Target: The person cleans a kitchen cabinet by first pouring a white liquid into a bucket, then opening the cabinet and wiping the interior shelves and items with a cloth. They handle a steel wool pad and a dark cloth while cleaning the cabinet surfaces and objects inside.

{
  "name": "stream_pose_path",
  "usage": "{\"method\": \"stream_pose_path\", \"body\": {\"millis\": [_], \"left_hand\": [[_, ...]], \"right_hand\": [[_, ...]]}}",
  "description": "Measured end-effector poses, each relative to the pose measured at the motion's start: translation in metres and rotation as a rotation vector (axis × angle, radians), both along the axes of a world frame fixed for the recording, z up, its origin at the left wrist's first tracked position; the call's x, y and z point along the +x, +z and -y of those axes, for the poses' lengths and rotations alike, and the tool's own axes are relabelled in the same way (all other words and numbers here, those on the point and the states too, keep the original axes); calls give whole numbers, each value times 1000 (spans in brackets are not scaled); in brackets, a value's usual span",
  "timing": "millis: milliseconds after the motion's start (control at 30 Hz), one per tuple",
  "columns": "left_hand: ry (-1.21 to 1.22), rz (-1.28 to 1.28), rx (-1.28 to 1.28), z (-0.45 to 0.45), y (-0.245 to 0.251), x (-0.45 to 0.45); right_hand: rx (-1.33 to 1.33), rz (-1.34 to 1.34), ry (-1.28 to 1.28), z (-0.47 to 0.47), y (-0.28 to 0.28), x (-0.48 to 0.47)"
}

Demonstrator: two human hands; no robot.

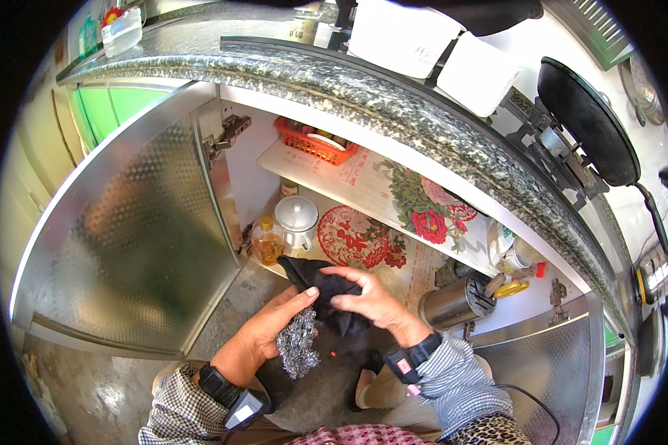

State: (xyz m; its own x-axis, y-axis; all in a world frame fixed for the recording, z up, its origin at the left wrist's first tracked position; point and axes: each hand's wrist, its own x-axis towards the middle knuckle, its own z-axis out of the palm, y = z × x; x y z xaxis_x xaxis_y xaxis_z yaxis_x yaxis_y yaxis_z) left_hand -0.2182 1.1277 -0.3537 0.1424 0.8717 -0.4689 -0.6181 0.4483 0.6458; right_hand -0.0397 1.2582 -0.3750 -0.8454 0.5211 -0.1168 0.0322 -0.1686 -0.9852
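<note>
My left hand (261,328) holds a grey steel wool scrubber (298,347), which hangs below its palm. The thumb of that hand also presses on the edge of a crumpled black cloth (312,275). On the cloth's other side is my right hand (376,300), thumb and forefinger curved around its folds; the remaining fingers are partly hidden. Both hands are in front of an open lower cabinet. Just beyond them, on the cabinet's bottom, stand a bottle of yellow liquid (268,245) and a lidded white enamel mug (296,219).
An orange basket (317,147) sits on the flower-patterned shelf (378,192). At right is a metal knife holder (451,303) with handles sticking out. Metal-faced doors (139,239) stand open on both sides. Above juts the granite counter edge (334,94), with a black wok (584,122) on the stove.
</note>
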Motion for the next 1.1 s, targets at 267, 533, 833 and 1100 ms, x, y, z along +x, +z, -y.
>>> {"method": "stream_pose_path", "body": {"millis": [267, 533, 833, 1100], "left_hand": [[57, 22, 108, 1, -4, -10], [38, -10, 90, -2, 0, -17], [22, -71, 110, -6, 3, -7], [17, -55, 101, -1, 2, -7]], "right_hand": [[783, 473, -638, -196, 80, 14], [1258, 1092, -722, -266, 4, -38], [1329, 472, -243, -149, -1, -28], [991, 1042, -661, -221, 19, 3]]}}
